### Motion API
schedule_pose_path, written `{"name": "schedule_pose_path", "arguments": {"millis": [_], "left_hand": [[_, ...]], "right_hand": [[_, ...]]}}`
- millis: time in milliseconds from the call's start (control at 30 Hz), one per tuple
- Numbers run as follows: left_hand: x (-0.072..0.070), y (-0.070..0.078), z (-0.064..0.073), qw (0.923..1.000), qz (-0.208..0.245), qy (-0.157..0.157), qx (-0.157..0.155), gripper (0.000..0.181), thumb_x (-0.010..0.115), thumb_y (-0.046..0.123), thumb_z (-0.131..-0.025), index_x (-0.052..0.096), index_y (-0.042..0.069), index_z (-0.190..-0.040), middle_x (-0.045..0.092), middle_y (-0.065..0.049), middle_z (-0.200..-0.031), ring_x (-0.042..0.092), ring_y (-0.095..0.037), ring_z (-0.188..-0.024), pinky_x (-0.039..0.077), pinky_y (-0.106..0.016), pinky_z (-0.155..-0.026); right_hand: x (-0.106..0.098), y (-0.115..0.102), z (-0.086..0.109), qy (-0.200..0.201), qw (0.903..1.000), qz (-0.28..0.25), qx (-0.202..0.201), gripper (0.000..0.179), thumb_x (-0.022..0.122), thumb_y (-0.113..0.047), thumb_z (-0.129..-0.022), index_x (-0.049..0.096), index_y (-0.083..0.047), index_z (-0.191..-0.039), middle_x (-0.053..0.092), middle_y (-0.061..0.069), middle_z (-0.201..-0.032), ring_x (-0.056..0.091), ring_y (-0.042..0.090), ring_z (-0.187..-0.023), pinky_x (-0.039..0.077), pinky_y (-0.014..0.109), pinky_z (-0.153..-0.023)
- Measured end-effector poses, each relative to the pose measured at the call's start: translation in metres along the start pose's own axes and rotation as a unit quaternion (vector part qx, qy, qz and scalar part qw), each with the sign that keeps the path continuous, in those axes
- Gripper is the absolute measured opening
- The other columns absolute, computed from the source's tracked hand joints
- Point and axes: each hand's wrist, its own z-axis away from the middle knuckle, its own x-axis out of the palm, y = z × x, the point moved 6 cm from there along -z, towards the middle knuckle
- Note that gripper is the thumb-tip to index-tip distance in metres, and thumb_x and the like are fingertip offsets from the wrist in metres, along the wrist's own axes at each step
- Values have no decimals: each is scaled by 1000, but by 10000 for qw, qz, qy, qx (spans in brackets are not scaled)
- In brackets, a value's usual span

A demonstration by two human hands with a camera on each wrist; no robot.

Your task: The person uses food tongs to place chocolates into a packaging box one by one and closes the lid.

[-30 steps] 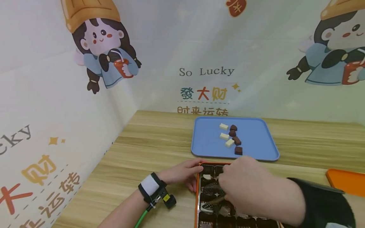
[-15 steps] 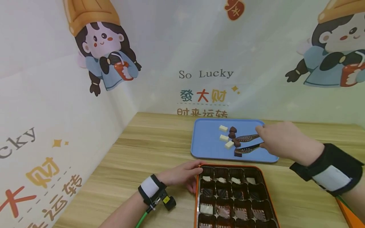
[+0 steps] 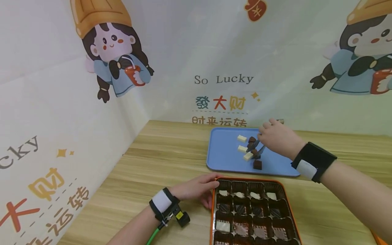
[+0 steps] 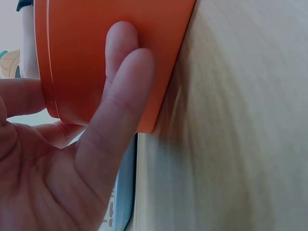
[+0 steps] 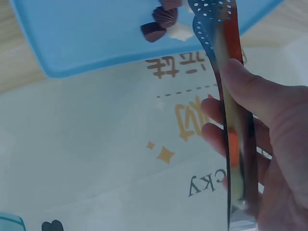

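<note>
Right hand (image 3: 277, 139) curled round long silver-metal tongs (image 5: 235, 115); left hand (image 3: 195, 188) gripping squarish orange plastic box (image 4: 79, 53). Crowding could scatter chunky brown chocolates (image 3: 257, 165).

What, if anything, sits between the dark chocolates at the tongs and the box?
One dark chocolate on the tray, nearer the box, then the tray's near rim and the box's wall. Nothing else visible stands between; the left hand is off to the side.
</note>
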Motion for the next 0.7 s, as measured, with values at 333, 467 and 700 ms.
{"name": "schedule_pose_path", "arguments": {"millis": [333,467,700], "left_hand": [[0,1,0,10000,-4,8,13,38,35,22,-108,40,10,-144,61,-10,-85,63,-18,-60,58,-34,-56],[0,1,0,10000,-30,10,35,38,35,22,-108,40,10,-143,62,-10,-83,63,-18,-60,58,-34,-56],[1,0,-1,10000,-11,55,-4,40,36,22,-108,38,10,-146,60,-10,-73,62,-18,-59,58,-34,-55]], "right_hand": [[11,-12,-15,87,9995,200,-239,7,78,-10,-81,73,-10,-85,64,6,-86,58,24,-83,48,40,-83],[12,-14,-15,60,9996,213,-186,6,79,-10,-80,72,-10,-80,63,4,-81,57,24,-79,47,38,-79],[12,-12,-8,39,10000,-13,-78,7,79,-10,-80,72,-10,-79,64,6,-83,59,25,-82,48,39,-78]]}}
